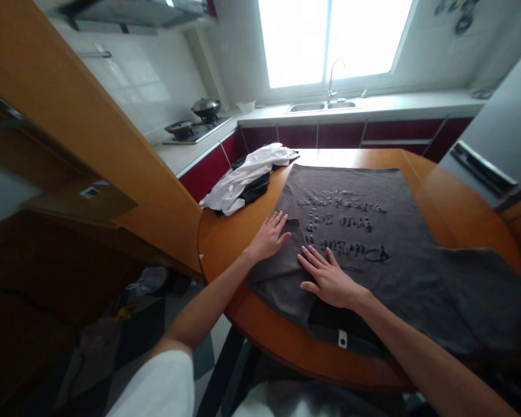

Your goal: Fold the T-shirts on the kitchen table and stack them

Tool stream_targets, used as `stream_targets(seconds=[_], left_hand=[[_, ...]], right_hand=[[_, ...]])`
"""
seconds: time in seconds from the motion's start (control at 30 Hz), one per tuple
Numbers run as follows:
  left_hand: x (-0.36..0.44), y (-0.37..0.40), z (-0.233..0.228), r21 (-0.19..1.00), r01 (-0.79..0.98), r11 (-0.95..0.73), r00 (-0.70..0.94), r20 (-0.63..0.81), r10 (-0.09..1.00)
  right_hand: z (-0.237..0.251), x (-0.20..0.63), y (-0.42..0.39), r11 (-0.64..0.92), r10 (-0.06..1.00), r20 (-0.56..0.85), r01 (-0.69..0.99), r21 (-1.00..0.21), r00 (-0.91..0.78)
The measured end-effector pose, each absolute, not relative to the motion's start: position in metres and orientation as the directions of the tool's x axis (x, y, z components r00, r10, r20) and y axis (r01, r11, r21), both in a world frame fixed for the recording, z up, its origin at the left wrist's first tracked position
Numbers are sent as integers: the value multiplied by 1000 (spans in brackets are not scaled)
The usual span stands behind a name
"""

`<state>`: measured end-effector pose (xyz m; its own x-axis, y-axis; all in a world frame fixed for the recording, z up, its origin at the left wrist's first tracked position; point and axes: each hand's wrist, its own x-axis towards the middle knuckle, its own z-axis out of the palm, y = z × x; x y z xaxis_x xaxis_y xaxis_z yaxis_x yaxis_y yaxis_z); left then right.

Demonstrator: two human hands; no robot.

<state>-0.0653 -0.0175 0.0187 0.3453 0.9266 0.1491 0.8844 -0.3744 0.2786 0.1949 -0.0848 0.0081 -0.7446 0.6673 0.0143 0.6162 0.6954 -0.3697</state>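
A dark grey T-shirt (pixel 399 278) with black lettering lies spread on the wooden table (pixel 226 249), its collar and white label towards me. Its left sleeve is folded inward over the body, while the other sleeve stretches out to the right. My left hand (pixel 269 236) rests flat on the folded sleeve at the shirt's left edge, fingers stretched out. Just right of it, my right hand (pixel 327 279) presses flat on the shirt near the collar, fingers spread. Neither hand grips the cloth.
White and black clothes (pixel 256 174) lie heaped at the table's far left edge. Beyond are a stove with pans (pixel 206 108), a counter with a sink (pixel 306 107) and a window. A fridge (pixel 495 127) stands at right, and a wooden door frame (pixel 156 191) at left.
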Motion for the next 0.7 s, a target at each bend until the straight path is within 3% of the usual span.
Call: stream_targets(seconds=[0.13,0.27,0.4,0.5,0.7], left_hand=[[-64,-8,1,227,916,-331,325,63,943],[-59,-2,10,185,911,-368,350,121,929],[-43,16,15,230,859,-458,442,118,889],[-34,24,8,259,864,-432,425,89,901],[-39,25,1,298,860,-414,350,245,904]], right_hand=[[11,194,-85,692,666,4,617,-374,-746],[13,193,-86,691,665,-3,617,-376,-747],[14,193,-86,687,667,-3,617,-383,-745],[16,193,-84,683,665,-5,611,-401,-747],[17,192,-81,673,662,-6,598,-436,-750]])
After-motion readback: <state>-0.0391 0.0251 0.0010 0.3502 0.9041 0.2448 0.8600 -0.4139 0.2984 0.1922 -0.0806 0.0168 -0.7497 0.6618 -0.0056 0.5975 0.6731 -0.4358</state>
